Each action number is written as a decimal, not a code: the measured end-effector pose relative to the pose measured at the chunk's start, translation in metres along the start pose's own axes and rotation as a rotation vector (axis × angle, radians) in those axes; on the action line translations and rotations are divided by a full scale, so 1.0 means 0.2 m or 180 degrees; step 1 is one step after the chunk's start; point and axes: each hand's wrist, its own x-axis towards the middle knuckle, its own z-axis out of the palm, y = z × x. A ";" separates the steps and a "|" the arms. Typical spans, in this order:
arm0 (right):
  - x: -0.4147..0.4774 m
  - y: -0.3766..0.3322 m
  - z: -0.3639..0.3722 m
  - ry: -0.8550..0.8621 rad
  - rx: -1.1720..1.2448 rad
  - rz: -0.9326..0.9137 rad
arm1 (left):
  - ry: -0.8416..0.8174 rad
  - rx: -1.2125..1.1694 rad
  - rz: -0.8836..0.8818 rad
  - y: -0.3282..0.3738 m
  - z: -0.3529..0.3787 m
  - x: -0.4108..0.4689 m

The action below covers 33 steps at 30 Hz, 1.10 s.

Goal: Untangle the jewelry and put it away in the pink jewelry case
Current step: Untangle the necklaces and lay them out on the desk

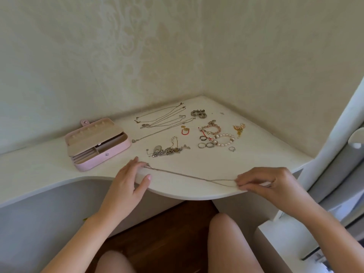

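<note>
Stretching straight along the front edge of the white bench point(197, 166), the thin silver chain necklace point(187, 175) spans both hands. The left hand point(131, 177) presses one end down with extended fingers; the right hand point(263, 180) pinches the looped end in curled fingers. The pink jewelry case point(110, 153) sits open at back-left, with a tangled heap of silver jewelry point(167, 151) just beyond the chain.

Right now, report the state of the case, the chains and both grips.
pink jewelry case: open, lid up.
chain: pulled out in a line.
left grip: straight fingers on the chain's end.
right grip: pinches the chain's other end.
tangled pile: knotted together.
</note>
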 end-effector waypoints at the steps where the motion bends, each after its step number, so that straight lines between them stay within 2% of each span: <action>1: 0.02 -0.02 -0.01 0.0003 0.0076 0.0089 | 0.0057 -0.0066 -0.0021 0.03 -0.01 0.00; 4: 0.16 -0.11 -0.03 -0.0182 0.0545 0.0120 | 0.0199 -0.0563 0.0263 0.17 -0.06 0.02; 7: 0.35 -0.27 -0.04 -0.0634 0.0828 -0.0231 | -0.0243 -0.1441 0.0385 0.37 -0.12 0.08; 10: 0.54 -0.43 -0.02 -0.1113 0.0651 -0.0456 | -0.0673 -0.2429 0.0206 0.54 -0.19 0.18; 16: 0.80 -0.60 -0.06 -0.0937 0.0217 -0.0823 | -0.1385 -0.3678 -0.0009 0.67 -0.37 0.35; 19: 0.87 -0.63 -0.10 -0.0983 0.0139 -0.0747 | -0.1565 -0.3702 -0.0240 0.69 -0.47 0.41; 21: 0.91 -0.65 -0.12 -0.1132 0.0009 -0.0677 | -0.1621 -0.3140 -0.0425 0.71 -0.51 0.45; 23: 0.94 -0.65 -0.15 -0.1437 0.0059 -0.0508 | -0.1435 -0.2317 -0.0375 0.70 -0.53 0.48; 25: 0.96 -0.61 -0.19 -0.1638 0.0258 -0.0317 | -0.1143 -0.2068 -0.0230 0.68 -0.56 0.50; 29: 0.99 -0.44 -0.22 -0.1553 0.0901 -0.0013 | -0.0503 -0.2629 -0.0253 0.58 -0.66 0.55; 33: 1.03 -0.23 -0.17 -0.1330 0.2479 0.0122 | 0.0316 -0.3961 -0.0769 0.42 -0.72 0.63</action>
